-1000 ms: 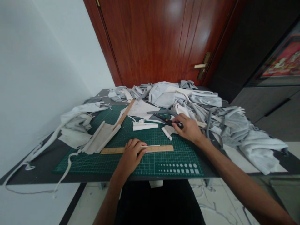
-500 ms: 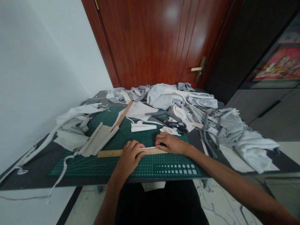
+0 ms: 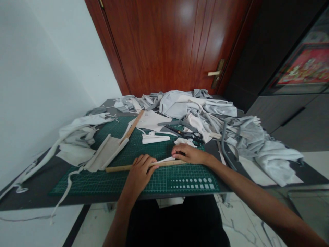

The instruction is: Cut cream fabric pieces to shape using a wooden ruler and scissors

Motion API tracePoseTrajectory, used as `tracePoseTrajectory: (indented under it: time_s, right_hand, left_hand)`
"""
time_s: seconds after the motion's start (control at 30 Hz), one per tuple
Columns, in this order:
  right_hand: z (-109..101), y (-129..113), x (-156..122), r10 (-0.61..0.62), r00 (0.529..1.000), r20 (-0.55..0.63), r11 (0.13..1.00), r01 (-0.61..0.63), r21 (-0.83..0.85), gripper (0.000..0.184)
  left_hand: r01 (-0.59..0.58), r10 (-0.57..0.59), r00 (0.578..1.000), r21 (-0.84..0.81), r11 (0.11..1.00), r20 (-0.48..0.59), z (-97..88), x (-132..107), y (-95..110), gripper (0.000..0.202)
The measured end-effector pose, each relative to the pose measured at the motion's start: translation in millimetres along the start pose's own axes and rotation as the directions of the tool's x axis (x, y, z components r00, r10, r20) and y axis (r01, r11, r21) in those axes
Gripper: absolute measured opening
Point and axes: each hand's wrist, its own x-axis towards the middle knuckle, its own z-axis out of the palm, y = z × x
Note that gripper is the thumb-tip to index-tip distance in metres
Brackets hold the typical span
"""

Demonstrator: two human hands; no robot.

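Note:
A narrow white fabric strip (image 3: 164,160) stretches between my two hands, above a wooden ruler (image 3: 117,169) lying across the green cutting mat (image 3: 151,181). My left hand (image 3: 141,173) is closed on the strip's left end, its palm over the ruler. The strip's right end is pinched in the fingers of my right hand (image 3: 187,153), close to the ruler's right part. Black scissors (image 3: 189,135) lie just behind my right hand, beside a crumpled white scrap (image 3: 183,141). A folded white fabric piece (image 3: 155,138) rests on the mat behind the strip.
Grey and white fabric heaps (image 3: 177,104) line the back of the dark table (image 3: 31,192), with another pile (image 3: 257,151) at right. On the left lie a beige fabric piece (image 3: 102,154) and more cloth (image 3: 79,137). A second wooden ruler (image 3: 135,125) slants behind.
My right hand has risen slightly away from the ruler, lifting the strip's right end so that the strip now slants upward. My left hand has stayed nearly in place.

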Motion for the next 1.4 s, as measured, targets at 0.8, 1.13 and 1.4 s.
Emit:
tracePoseTrajectory:
  time_s: [0.8, 1.13, 1.4]
  right_hand:
    - [1, -4, -1, -0.156, 0.984, -0.082, 0.954, 0.129, -0.272, 0.024]
    - [3, 7, 2, -0.149, 0.985, -0.085, 0.963, 0.125, -0.239, 0.021]
    - [2, 6, 3, -0.123, 0.991, -0.052, 0.964, 0.106, -0.245, 0.017]
  left_hand:
    - [-0.021, 0.023, 0.994, 0.019, 1.0, -0.108, 5.9, -1, 1, 0.019]
    - [-0.034, 0.022, 0.995, -0.121, 0.992, -0.095, -0.8, 10, -1, 0.024]
    - [0.181, -0.262, 0.965, -0.666, 0.724, -0.023, -21.3, 49, 9, 0.021]
